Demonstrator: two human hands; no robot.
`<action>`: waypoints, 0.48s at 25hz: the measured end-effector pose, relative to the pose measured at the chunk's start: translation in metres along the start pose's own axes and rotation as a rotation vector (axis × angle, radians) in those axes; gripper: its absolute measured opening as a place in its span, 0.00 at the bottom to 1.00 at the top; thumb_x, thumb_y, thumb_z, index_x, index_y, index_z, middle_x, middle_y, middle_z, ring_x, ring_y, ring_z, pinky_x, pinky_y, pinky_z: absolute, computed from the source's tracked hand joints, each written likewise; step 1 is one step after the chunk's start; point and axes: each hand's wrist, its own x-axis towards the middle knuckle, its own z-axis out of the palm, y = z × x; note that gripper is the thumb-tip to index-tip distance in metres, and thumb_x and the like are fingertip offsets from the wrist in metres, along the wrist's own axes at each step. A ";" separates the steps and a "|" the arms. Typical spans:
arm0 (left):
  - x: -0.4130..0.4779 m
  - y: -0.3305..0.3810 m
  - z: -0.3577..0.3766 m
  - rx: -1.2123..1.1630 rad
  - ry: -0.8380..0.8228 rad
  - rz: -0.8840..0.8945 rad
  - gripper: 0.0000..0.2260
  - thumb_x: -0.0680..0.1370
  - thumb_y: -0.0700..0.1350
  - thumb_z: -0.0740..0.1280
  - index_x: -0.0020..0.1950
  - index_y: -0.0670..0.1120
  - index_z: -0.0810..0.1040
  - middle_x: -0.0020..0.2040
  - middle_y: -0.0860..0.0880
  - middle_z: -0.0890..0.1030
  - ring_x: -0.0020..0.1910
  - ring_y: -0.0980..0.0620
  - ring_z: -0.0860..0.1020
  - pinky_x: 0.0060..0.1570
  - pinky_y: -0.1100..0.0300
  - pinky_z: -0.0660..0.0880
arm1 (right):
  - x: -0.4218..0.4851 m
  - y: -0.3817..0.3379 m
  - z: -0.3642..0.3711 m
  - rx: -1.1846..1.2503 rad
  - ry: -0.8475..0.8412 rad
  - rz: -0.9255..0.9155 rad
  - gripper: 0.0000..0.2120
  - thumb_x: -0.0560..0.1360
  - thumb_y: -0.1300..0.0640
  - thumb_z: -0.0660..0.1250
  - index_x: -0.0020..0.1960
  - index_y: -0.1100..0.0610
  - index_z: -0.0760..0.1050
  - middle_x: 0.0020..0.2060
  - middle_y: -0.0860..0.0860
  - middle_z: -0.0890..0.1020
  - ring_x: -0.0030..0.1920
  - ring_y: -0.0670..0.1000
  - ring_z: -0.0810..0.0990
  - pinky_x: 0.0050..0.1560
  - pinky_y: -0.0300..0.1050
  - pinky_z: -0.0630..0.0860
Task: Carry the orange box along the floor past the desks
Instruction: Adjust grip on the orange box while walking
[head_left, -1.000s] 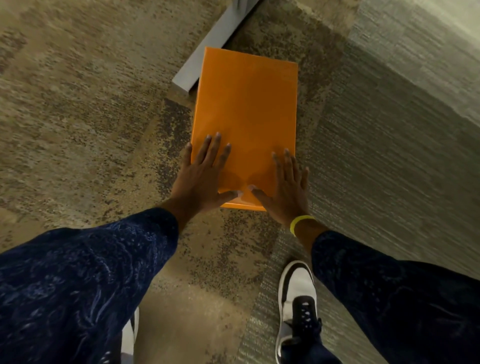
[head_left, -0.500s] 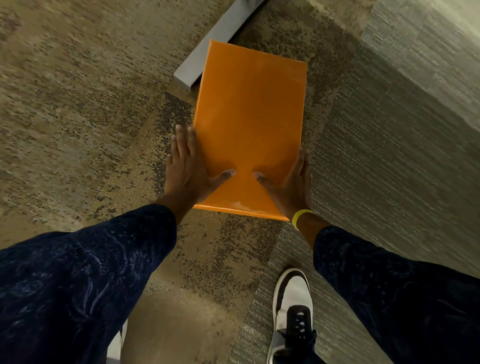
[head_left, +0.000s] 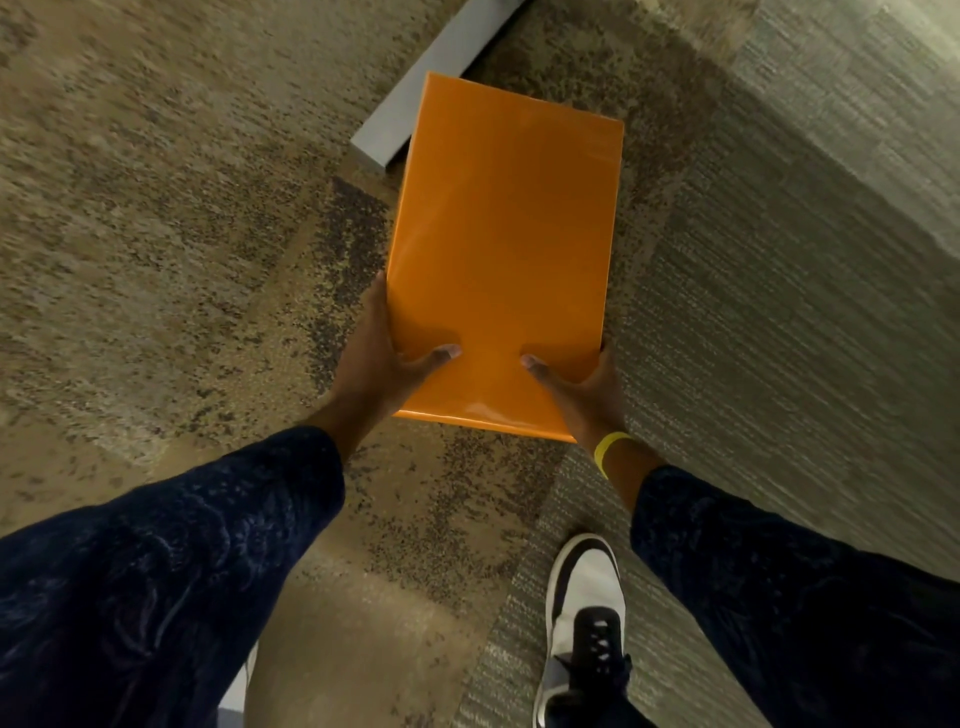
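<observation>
On your left, mottled brown carpet (head_left: 156, 234) is filling the view, and your left sleeve (head_left: 171, 561) is reaching forward across it. Your left hand (head_left: 382, 364) is now clamping the left edge of the orange box (head_left: 504, 249), thumb lying on the glossy top and the other fingers curling out of sight beneath. A second ago both palms were lying flat on the lid with fingers spread; they have since slid outward to the sides, and the box is reading larger and nearer, so I judge it is coming up off the floor and the carry is beginning.

The box is sitting in the middle of the view, long axis pointing away from you, its far corner overlapping a grey desk foot (head_left: 415, 98) on the carpet.

Your right hand (head_left: 582, 387), above a yellow wristband (head_left: 609, 453), is gripping the right edge the same way, thumb on top. Below it your black-and-white shoe (head_left: 584, 623) is standing on the grey ribbed carpet (head_left: 779, 312). The desk foot is close, so you are likely needing to steer around it.
</observation>
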 end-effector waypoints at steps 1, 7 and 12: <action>0.000 0.001 0.000 -0.002 0.004 0.003 0.54 0.67 0.62 0.77 0.81 0.51 0.47 0.77 0.46 0.68 0.69 0.43 0.74 0.60 0.43 0.78 | -0.001 0.000 0.001 0.002 0.007 -0.009 0.53 0.61 0.42 0.81 0.77 0.56 0.58 0.68 0.54 0.76 0.62 0.55 0.79 0.57 0.48 0.77; 0.002 -0.001 -0.004 0.060 0.024 -0.011 0.54 0.66 0.65 0.76 0.82 0.53 0.48 0.76 0.47 0.70 0.67 0.43 0.76 0.61 0.42 0.77 | -0.006 0.000 0.001 0.031 0.007 -0.029 0.46 0.62 0.43 0.81 0.73 0.51 0.63 0.63 0.52 0.78 0.58 0.55 0.80 0.55 0.52 0.79; 0.040 0.010 -0.023 0.088 -0.067 0.020 0.53 0.65 0.67 0.75 0.81 0.57 0.48 0.74 0.46 0.73 0.63 0.42 0.79 0.58 0.42 0.79 | 0.003 -0.018 0.012 0.079 0.084 -0.038 0.43 0.62 0.42 0.81 0.71 0.52 0.66 0.59 0.48 0.78 0.50 0.48 0.80 0.34 0.24 0.72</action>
